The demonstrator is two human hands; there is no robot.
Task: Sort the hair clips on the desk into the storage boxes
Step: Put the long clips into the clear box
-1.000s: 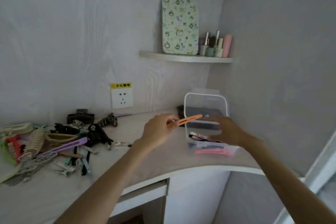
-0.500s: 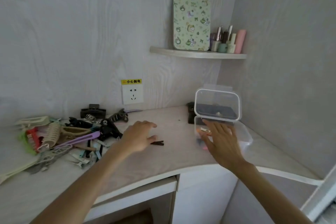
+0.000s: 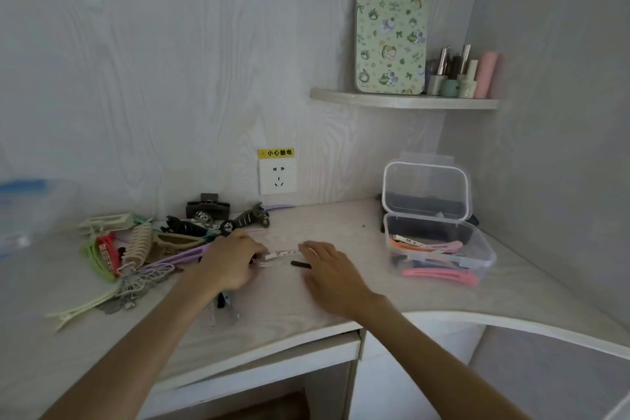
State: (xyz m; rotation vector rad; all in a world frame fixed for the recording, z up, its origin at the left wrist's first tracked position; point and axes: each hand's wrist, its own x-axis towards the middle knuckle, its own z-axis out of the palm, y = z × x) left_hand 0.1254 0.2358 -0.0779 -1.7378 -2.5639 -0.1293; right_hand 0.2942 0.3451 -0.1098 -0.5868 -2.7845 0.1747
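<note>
From the head camera, your left hand (image 3: pixel 231 261) sits palm-down with fingers curled, pinching the near end of a white patterned clip (image 3: pixel 281 253) that points toward 3 o'clock. Your right hand (image 3: pixel 332 271) lies flat on the desk (image 3: pixel 341 225), fingers relaxed and empty, its tips at the clip's far end; a small black clip (image 3: pixel 300 264) rests just beside it. The storage box (image 3: pixel 439 249), lid up, stands at 3 o'clock. Half a second ago your right hand was at the box; now it is beside your left.
</note>
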